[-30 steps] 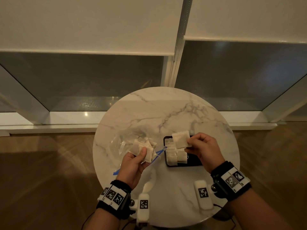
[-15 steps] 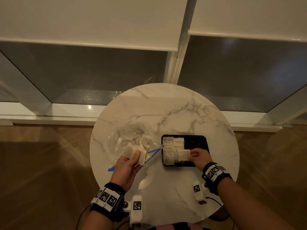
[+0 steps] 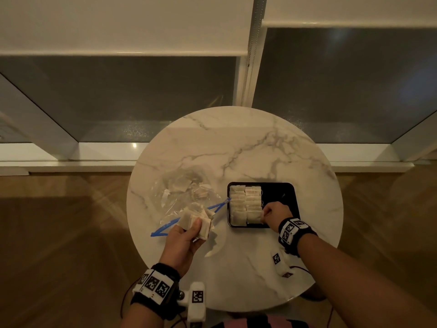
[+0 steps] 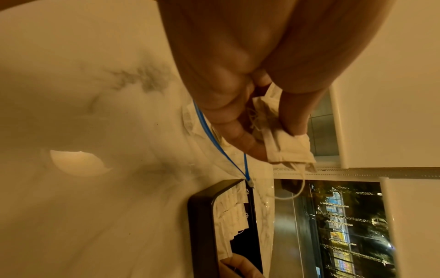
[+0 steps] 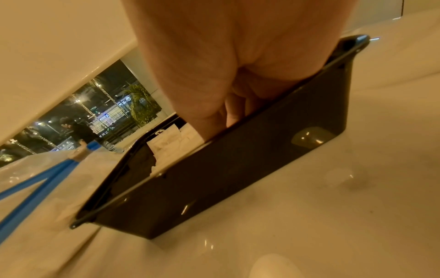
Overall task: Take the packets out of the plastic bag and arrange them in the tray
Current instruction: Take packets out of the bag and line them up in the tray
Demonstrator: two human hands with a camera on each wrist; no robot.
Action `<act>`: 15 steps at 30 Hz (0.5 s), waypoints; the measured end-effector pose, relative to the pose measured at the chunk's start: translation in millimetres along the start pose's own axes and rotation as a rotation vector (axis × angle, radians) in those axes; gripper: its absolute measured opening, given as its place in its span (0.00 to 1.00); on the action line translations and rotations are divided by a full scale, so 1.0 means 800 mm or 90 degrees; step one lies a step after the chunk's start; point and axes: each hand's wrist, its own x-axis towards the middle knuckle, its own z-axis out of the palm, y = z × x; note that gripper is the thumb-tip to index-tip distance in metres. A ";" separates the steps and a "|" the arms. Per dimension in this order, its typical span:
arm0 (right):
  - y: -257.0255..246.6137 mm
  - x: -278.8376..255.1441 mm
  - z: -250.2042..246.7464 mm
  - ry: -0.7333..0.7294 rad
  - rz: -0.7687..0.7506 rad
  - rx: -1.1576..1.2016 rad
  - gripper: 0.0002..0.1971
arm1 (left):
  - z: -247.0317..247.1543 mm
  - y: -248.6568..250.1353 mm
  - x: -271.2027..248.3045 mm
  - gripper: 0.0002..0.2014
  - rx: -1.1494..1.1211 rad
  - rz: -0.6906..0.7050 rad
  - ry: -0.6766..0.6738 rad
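Observation:
My left hand [image 3: 192, 229] grips a bundle of white packets [image 3: 197, 220] just above the table, over the near edge of the clear plastic bag [image 3: 179, 192] with its blue zip strip [image 3: 217, 207]. The left wrist view shows thumb and fingers curled round those packets [image 4: 288, 150]. To the right stands a black tray [image 3: 281, 194] with two columns of packets [image 3: 244, 204] along its left side. My right hand [image 3: 266, 214] is down in the tray, fingers curled, pinching the nearest packet [image 3: 254, 216] of the right column. In the right wrist view the tray wall [image 5: 238, 178] hides the fingertips.
Everything sits on a small round marble table [image 3: 236, 147] whose edge drops to wood floor on all sides. More packets [image 3: 179, 185] lie inside the bag. The tray's right half [image 3: 280, 197] is bare. A window and sill run behind the table.
My right hand came down from above the tray and set its packet at the near end of the right column. The left hand kept hold of its bundle and barely moved.

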 end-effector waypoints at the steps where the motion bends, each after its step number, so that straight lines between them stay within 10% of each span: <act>1: 0.000 0.001 0.001 -0.003 -0.001 -0.007 0.03 | 0.001 -0.001 0.000 0.15 0.001 0.000 -0.001; 15: 0.001 0.010 0.002 -0.012 -0.009 -0.011 0.07 | 0.007 -0.012 -0.004 0.18 -0.002 -0.005 0.002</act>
